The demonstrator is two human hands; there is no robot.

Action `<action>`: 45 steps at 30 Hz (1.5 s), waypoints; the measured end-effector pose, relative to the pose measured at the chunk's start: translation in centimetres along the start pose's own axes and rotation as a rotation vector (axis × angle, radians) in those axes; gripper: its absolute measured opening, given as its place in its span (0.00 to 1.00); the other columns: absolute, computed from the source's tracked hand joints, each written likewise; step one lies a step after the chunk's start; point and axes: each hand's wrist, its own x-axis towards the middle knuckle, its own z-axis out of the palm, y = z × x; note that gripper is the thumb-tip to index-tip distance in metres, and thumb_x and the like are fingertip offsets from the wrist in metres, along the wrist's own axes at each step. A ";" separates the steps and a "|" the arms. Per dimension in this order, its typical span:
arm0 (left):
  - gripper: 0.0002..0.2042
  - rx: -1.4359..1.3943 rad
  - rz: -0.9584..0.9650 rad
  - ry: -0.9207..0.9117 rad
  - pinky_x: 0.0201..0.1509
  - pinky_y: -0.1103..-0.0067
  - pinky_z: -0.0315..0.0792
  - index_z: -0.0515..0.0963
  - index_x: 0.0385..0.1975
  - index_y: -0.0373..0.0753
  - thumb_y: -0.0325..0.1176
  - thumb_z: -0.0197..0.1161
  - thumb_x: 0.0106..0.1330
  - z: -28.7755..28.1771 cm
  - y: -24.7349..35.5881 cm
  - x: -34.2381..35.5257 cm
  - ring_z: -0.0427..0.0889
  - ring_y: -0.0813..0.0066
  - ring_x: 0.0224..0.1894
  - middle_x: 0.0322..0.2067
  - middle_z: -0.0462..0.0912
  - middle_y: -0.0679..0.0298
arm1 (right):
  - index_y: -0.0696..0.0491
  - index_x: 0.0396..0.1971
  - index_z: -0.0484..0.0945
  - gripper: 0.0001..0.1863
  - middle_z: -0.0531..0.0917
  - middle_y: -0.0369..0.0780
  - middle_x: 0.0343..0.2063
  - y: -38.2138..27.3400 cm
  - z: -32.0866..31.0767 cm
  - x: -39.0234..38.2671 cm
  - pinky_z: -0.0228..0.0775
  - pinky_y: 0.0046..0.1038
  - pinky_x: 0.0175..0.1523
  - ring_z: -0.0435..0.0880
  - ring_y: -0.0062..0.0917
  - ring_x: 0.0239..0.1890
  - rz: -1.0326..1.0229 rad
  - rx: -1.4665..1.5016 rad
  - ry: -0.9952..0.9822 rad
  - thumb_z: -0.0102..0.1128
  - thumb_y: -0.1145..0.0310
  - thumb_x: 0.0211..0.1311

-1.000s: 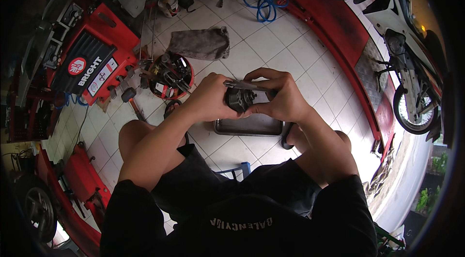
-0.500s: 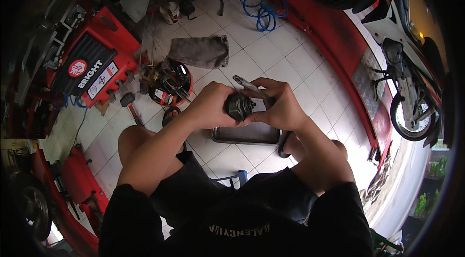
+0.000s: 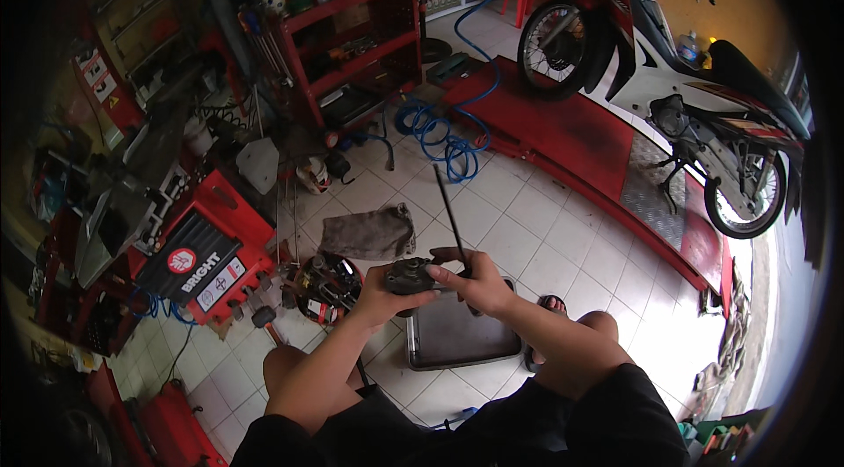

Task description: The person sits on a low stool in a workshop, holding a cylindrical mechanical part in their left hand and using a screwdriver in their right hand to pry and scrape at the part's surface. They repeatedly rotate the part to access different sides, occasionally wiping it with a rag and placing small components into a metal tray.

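My left hand (image 3: pixel 380 298) is closed round a dark, rounded metal machine part (image 3: pixel 409 275), held above the floor tray. My right hand (image 3: pixel 482 289) grips a long, slim dark metal tool (image 3: pixel 450 216), which points up and away from me; its exact kind is unclear. The right thumb reaches over to the metal part's right side. Below both hands lies a shallow grey metal tray (image 3: pixel 466 364) on the tiles. Just left of my left wrist, a round red-rimmed basin (image 3: pixel 359 272) holds several tools and loose parts.
A grey rag (image 3: pixel 367 232) lies beyond my hands. Coiled blue hose (image 3: pixel 457 155) rests near a low red lift platform (image 3: pixel 549 128) bearing a motorcycle (image 3: pixel 651 71). At left stands a red and black machine (image 3: pixel 207 251); farther back is a red tool shelf (image 3: pixel 352 54).
The view has tipped upward, bringing the shelf and whole motorcycle into sight. The slim tool now stands more upright in my right hand, and the metal part has been turned in my left.
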 end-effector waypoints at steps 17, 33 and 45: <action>0.24 0.211 0.269 0.030 0.52 0.79 0.79 0.82 0.46 0.33 0.25 0.83 0.47 1.2 -2.0 -1.1 0.85 0.78 0.44 0.42 0.87 0.65 | 0.58 0.33 0.76 0.22 0.73 0.33 0.18 2.4 2.0 -1.7 0.63 0.23 0.23 0.65 0.17 0.14 0.288 0.683 -0.055 0.66 0.52 0.65; 0.29 -0.107 -0.066 0.007 0.53 0.83 0.74 0.72 0.59 0.30 0.39 0.74 0.63 -0.1 -3.8 0.9 0.82 0.80 0.47 0.46 0.82 0.60 | 0.57 0.20 0.77 0.24 0.72 0.34 0.11 5.0 0.3 0.3 0.62 0.27 0.18 0.70 0.18 0.12 0.180 0.140 0.293 0.64 0.52 0.67; 0.27 -0.028 0.078 0.014 0.56 0.78 0.75 0.76 0.56 0.36 0.46 0.73 0.63 1.4 -5.9 0.5 0.80 0.78 0.50 0.48 0.83 0.63 | 0.59 0.20 0.76 0.21 0.70 0.32 0.11 3.0 3.0 -0.7 0.62 0.23 0.17 0.66 0.17 0.10 0.117 0.269 0.171 0.62 0.59 0.71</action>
